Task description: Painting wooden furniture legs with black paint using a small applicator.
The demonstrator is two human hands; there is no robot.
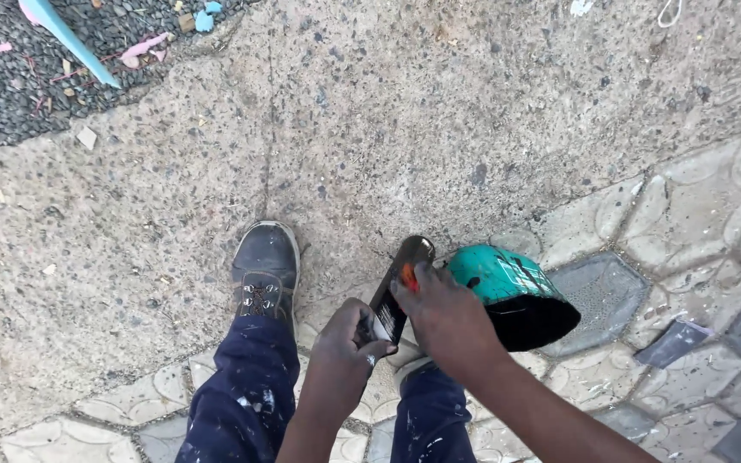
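Note:
I look down at my legs and the ground. My left hand [343, 350] grips the lower end of a flat black handle [398, 287] with a small orange mark. My right hand [446, 319] closes on the upper part of that same black handle, beside a teal can [508, 287] tipped on its side with its dark black inside facing right. The can sits against my right hand; whether the fingers also grip it I cannot tell. My dark blue, paint-flecked trouser legs [246, 394] and a worn dark shoe [265, 266] are below.
Rough speckled concrete [388, 111] fills most of the view. Patterned paving stones [696, 214] lie at the right and bottom. Dark gravel [10, 77] with a light blue strip [66, 34] and pink and blue scraps is at the top left.

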